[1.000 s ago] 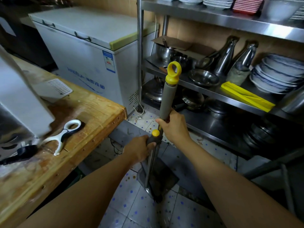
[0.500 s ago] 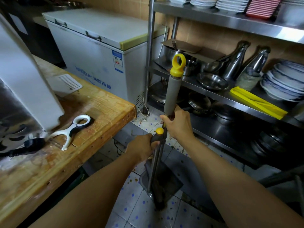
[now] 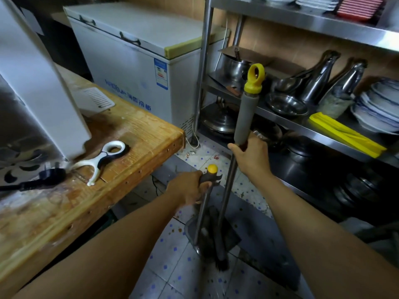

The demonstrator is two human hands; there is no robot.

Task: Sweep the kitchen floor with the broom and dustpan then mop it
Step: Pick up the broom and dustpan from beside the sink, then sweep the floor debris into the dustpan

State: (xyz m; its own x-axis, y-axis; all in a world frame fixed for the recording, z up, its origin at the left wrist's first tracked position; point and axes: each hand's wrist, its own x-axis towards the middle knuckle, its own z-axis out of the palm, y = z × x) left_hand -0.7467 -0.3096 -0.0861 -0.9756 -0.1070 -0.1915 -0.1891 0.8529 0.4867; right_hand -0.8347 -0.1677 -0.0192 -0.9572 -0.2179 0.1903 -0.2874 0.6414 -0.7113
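A person stands on a tiled kitchen floor (image 3: 172, 275) between a wooden counter (image 3: 121, 152) and a steel rack (image 3: 280, 124), both bare arms reaching down into the frame. The right hand (image 3: 251, 157) wraps its fingers round the broom (image 3: 232, 175) just below the grey foam sleeve, the pole upright and topped by a yellow hanging loop; its dark bristles meet the floor low in the frame, blurred and partly merged with the dustpan (image 3: 212, 236). The left hand (image 3: 189, 187) curls round the dustpan's black grip with the yellow knob, though its fingertips are hidden behind the handle. The pan sits on the floor beside the bristles, its outline hard to make out in shadow. On the counter lie a white peeler (image 3: 103, 158) and a black plug (image 3: 50, 176), its cable cut off at the left edge. A white chest freezer (image 3: 138, 67) stands behind. Bowls, ladles and a yellow cloth (image 3: 345, 134) fill the rack, whose lower shelf is too dark to read.
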